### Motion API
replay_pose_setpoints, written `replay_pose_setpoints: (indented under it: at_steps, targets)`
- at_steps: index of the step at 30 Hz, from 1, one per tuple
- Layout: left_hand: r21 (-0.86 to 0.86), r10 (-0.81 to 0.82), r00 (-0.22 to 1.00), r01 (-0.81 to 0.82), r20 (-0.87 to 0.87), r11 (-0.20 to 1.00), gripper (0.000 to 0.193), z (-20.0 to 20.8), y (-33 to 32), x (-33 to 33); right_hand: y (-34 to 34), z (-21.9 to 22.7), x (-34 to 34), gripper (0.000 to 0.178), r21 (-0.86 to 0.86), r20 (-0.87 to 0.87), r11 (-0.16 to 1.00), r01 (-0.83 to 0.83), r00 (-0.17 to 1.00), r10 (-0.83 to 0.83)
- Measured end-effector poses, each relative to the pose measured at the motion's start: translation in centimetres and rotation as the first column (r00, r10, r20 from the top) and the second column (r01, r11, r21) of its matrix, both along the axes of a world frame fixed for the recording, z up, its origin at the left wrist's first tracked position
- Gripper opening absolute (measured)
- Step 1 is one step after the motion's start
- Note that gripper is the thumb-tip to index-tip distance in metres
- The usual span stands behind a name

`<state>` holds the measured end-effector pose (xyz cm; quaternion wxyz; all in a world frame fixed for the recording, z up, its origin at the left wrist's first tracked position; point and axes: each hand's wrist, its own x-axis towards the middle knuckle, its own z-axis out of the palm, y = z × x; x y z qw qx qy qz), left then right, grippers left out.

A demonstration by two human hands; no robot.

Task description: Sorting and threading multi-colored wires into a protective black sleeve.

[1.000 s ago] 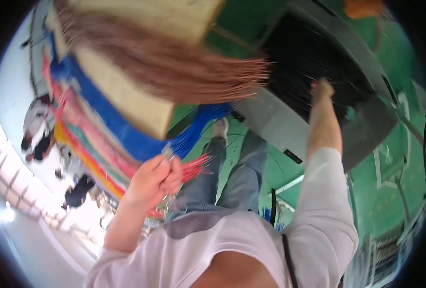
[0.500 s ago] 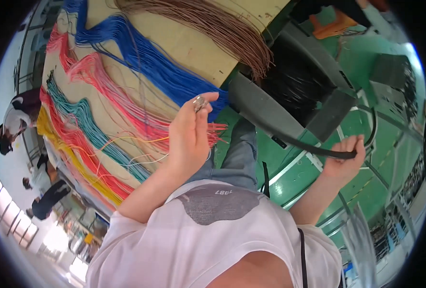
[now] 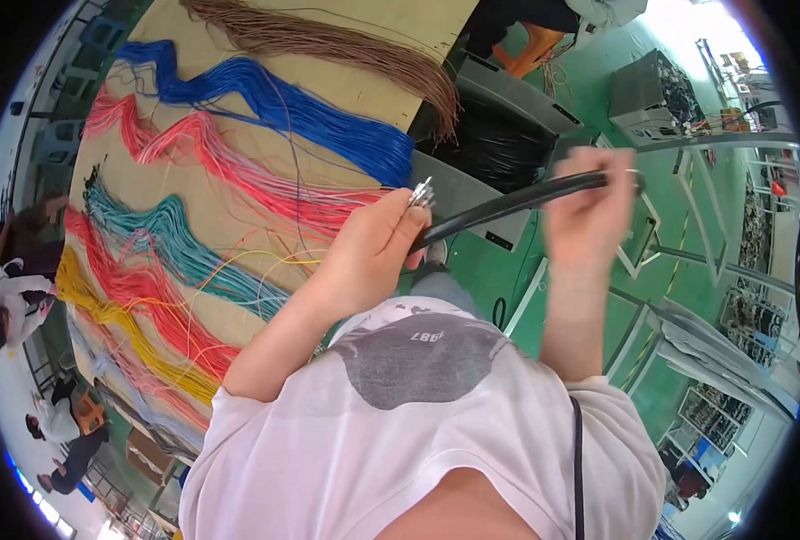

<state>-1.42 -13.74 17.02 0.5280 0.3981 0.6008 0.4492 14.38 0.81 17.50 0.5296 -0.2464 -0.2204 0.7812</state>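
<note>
My left hand [image 3: 373, 243] is closed near the table's right edge, and a cluster of small shiny metal pieces [image 3: 422, 192] sticks out above its thumb and fingers. From under that hand a thick black tube [image 3: 508, 207] runs up and to the right. My right hand [image 3: 589, 202], smeared by motion, is wrapped round the tube farther along, out over the floor. Whether the metal pieces join the tube is hidden by the left fingers.
Wire bundles lie across the table [image 3: 346, 112]: brown [image 3: 328, 45], blue [image 3: 319, 121], pink [image 3: 247, 171], teal [image 3: 184, 234], red and yellow. A grey bin [image 3: 458, 193] lined with black plastic stands beyond its right edge. Metal frames [image 3: 634, 243] stand at right; people sit at far left.
My right hand has risen and moved left with the black tube. My left hand has shifted right, and the tube now reaches it. The view has turned somewhat.
</note>
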Motion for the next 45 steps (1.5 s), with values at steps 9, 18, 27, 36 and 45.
replay_pose_setpoints:
  at_steps: [9, 18, 27, 36, 45]
  targets:
    - [0.147, -0.08, 0.885, 0.013, 0.46, 0.989, 0.023, 3.7, -3.8, 0.9, -4.3, 4.8, -1.0, 0.029, 0.272, 0.369, 0.913, -0.304, 0.909, 0.193]
    - [0.208, -0.09, 0.964, 0.037, 0.25, 0.977, 0.029, 4.7, -5.7, 2.2, -6.5, 5.6, -2.8, 0.017, 0.311, 0.342, 0.836, -0.453, 0.874, 0.346]
    - [0.177, 0.058, 0.992, -0.038, -0.109, 0.984, 0.017, 5.0, -6.6, 2.5, -7.6, 6.0, -3.3, 0.021, 0.247, 0.418, 0.697, -0.673, 0.723, 0.55]
    - [0.083, 0.097, 0.983, -0.085, -0.155, 0.993, 0.017, 4.8, -6.7, 1.2, -6.3, 7.3, -3.9, 0.035, 0.157, 0.943, 0.45, -0.879, 0.269, 0.196]
    - [0.069, 0.127, 0.975, -0.142, 0.18, 0.987, 0.028, 2.2, -2.5, 1.8, -5.7, 4.1, -0.7, 0.015, 0.239, 0.574, 0.79, -0.564, 0.738, 0.354]
